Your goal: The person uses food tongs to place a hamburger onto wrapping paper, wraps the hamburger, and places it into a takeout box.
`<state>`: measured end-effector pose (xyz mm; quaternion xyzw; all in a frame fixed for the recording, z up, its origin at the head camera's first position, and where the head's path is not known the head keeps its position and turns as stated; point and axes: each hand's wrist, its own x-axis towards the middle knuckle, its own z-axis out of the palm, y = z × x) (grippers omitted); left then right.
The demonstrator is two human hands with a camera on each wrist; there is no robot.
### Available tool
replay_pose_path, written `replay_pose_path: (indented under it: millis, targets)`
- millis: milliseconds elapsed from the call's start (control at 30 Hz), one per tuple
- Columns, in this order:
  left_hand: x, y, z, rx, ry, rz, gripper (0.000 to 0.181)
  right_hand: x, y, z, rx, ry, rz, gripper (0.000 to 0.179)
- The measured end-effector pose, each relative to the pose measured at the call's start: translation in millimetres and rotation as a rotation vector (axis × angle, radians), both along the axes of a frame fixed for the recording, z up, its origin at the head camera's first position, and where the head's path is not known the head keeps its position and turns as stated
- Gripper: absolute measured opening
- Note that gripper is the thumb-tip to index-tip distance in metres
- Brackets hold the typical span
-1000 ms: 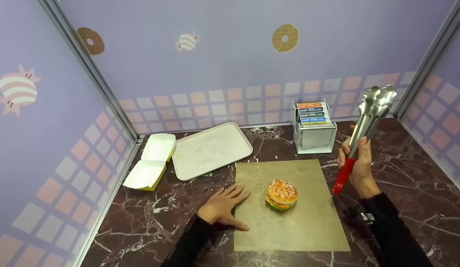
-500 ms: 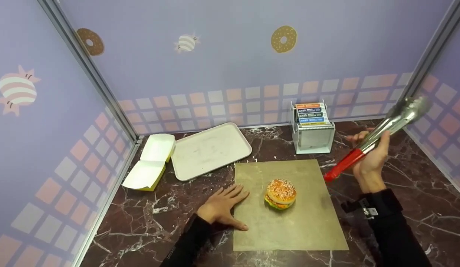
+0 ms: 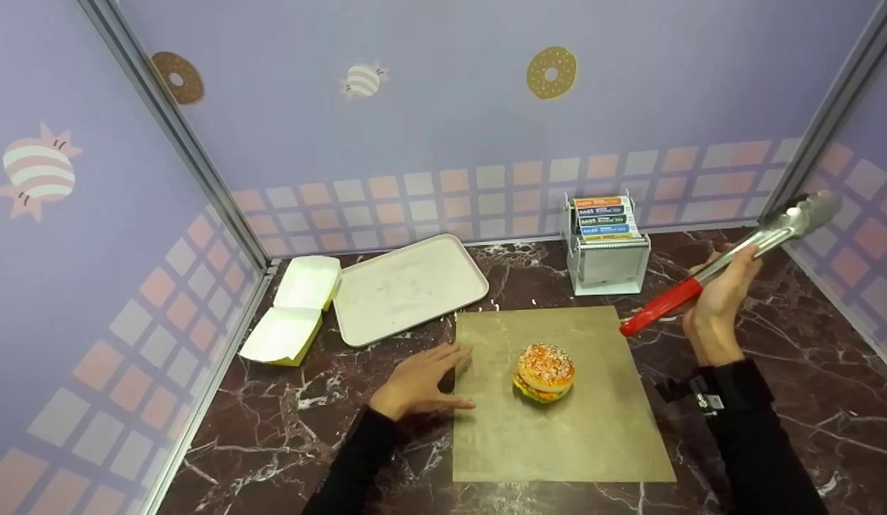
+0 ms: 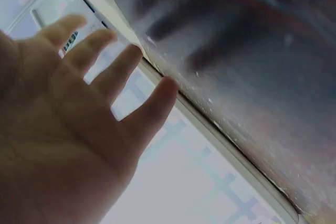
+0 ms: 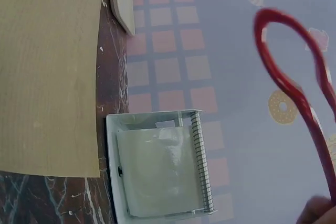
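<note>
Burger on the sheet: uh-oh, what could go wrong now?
The burger might topple if bumped, since it stands unheld on a flat sheet. The left hand extends over the sheet's edge and could drag it. The tongs in the right hand could bump the white rack nearby.

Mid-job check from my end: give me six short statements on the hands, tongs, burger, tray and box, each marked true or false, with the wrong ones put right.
1. The right hand holds the tongs, while the left hand holds nothing. True.
2. The burger rests on the brown sheet. True.
3. The tongs are gripping the burger. False: the tongs are apart from the burger.
4. In the head view, the tray lies between the box and the rack. True.
5. The box is closed. False: the box stands open.
6. The tongs have blue handles. False: the tongs' handles are red.
</note>
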<state>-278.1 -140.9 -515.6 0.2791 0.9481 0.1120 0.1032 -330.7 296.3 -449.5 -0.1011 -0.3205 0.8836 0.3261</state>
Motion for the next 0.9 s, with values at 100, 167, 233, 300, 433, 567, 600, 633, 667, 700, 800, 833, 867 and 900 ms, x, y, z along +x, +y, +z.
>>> replay_pose_path:
  millis: [100, 167, 233, 300, 433, 567, 600, 633, 667, 700, 800, 833, 867, 900]
  targets:
    - [-1.5, -0.2, 0.9, 0.063, 0.114, 0.030, 0.095, 0.8, 10, -0.4, 0.000, -0.069, -0.066, 0.033]
    - [-1.7, 1.4, 1.5, 0.103, 0.185, 0.039, 0.094, 1.5, 16, -1.9, -0.038, -0.079, -0.072, 0.042]
    - [-1.1, 4.2, 3.3, 0.132, 0.233, 0.046, 0.095, 2.2, 19, -4.1, -0.063, -0.069, -0.068, 0.050]
    - [-0.7, 7.9, 5.8, 0.157, 0.276, 0.049, 0.096, 1.3, 17, -6.6, -0.077, -0.073, -0.075, 0.052]
    - [1.5, 15.5, 12.0, 0.214, 0.308, 0.069, 0.101, -1.6, -14, -13.2, 0.039, -0.120, -0.059, 0.063]
    - [5.3, 21.7, 15.1, 0.304, 0.308, 0.073, 0.108, 8.5, -69, -24.0, 0.263, -0.295, 0.090, 0.080]
    - [6.4, 23.5, 15.7, 0.335, 0.304, 0.067, 0.110, 14.0, -83, -27.5, 0.325, -0.334, 0.147, 0.084]
    - [7.4, 25.4, 16.2, 0.363, 0.303, 0.058, 0.112, 19.4, -96, -30.9, 0.383, -0.340, 0.199, 0.083]
    - [8.5, 27.7, 16.6, 0.393, 0.301, 0.047, 0.114, 26.4, -108, -34.2, 0.447, -0.360, 0.256, 0.087]
    - [9.7, 29.9, 17.1, 0.421, 0.293, 0.035, 0.115, 34.0, -119, -37.3, 0.503, -0.379, 0.315, 0.088]
    - [15.4, 36.6, 19.5, 0.480, 0.274, -0.004, 0.105, 50.3, -146, -45.7, 0.551, -0.258, 0.414, 0.072]
    - [17.3, 38.8, 20.1, 0.489, 0.269, -0.013, 0.097, 55.0, -153, -47.7, 0.554, -0.206, 0.449, 0.064]
    - [19.2, 40.7, 20.5, 0.493, 0.270, -0.021, 0.087, 59.3, -159, -49.8, 0.558, -0.167, 0.479, 0.060]
    - [21.1, 42.1, 20.8, 0.491, 0.279, -0.029, 0.077, 62.1, -163, -51.9, 0.560, -0.115, 0.509, 0.051]
